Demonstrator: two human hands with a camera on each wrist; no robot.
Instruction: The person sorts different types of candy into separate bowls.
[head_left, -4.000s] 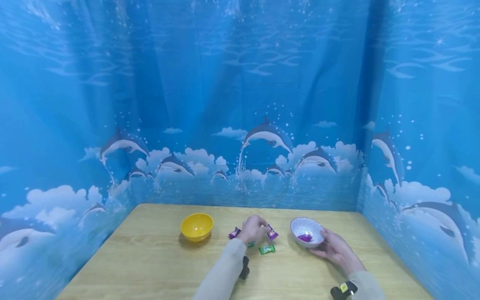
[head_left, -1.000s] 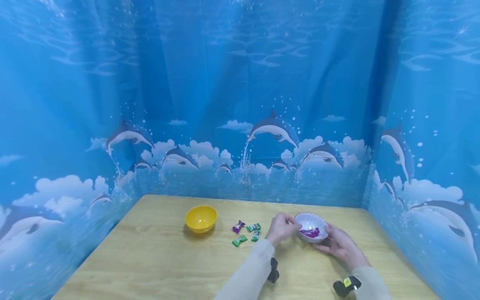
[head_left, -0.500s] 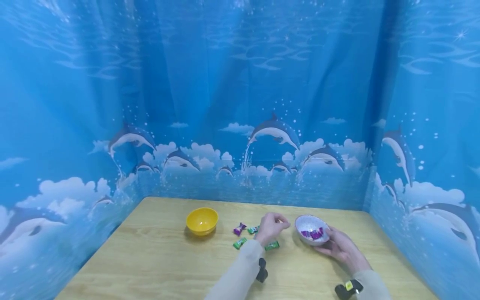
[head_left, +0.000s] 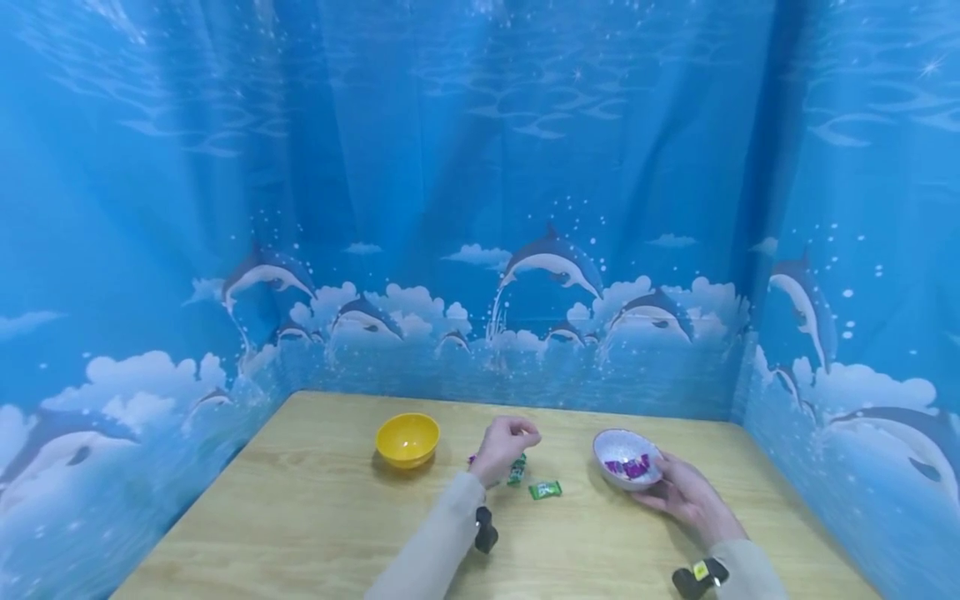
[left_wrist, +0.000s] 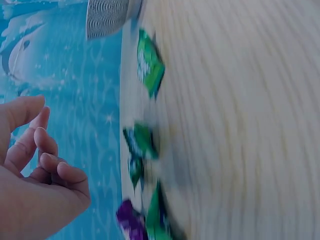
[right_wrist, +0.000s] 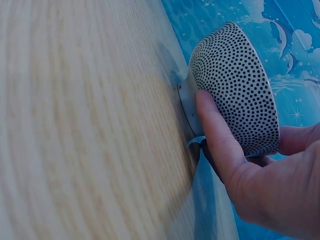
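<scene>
My left hand [head_left: 501,450] hovers over wrapped candies on the table, its fingers loosely curled and nothing visible in them. Just beyond its wrist lie a green candy [head_left: 517,470] and a brighter green one [head_left: 545,490]; a purple candy [left_wrist: 131,220] is mostly hidden behind the hand in the head view. With my right hand [head_left: 690,502] I grip the side and underside of a small bowl [head_left: 617,443], white inside and black-dotted outside [right_wrist: 232,90]. The bowl leans toward me, its foot close over the table. Inside it lie purple candies [head_left: 635,467].
A yellow bowl [head_left: 407,456] stands left of the candies. The wooden table [head_left: 300,500] is bordered at the back and sides by blue dolphin-print curtains [head_left: 450,208].
Four seconds ago my left hand was at a purple candy on the table; it then reached the dotted bowl, where more purple candies now lie, and has moved back left. My right hand keeps its grip.
</scene>
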